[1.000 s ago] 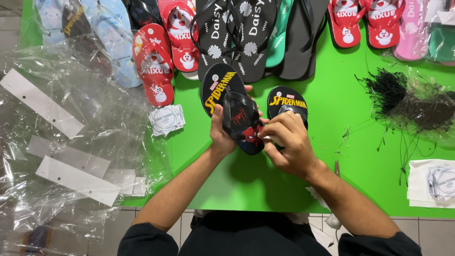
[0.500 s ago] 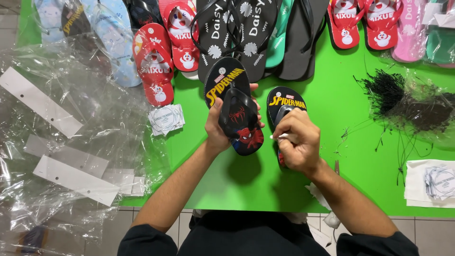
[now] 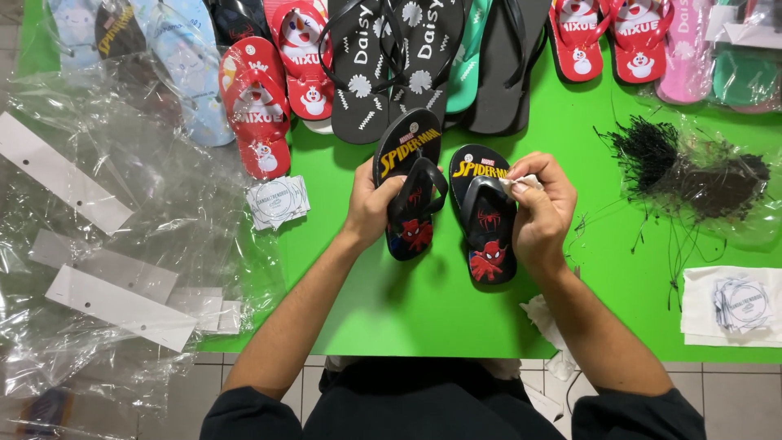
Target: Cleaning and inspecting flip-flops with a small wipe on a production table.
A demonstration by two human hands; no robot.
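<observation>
Black sandals noted on our green counter [image 3: 570, 269]: left hand [image 3: 371, 204] fingers grip the left sandal [image 3: 411, 191]; right hand [image 3: 542, 208] fingers pinch a white tag [image 3: 521, 182] over the right sandal [image 3: 482, 216].

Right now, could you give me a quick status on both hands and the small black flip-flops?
Left hand grips left black flip-flop. Right hand rests on right black flip-flop, pinching a small white tag. Green table ahead crowded with other sandals.
</observation>
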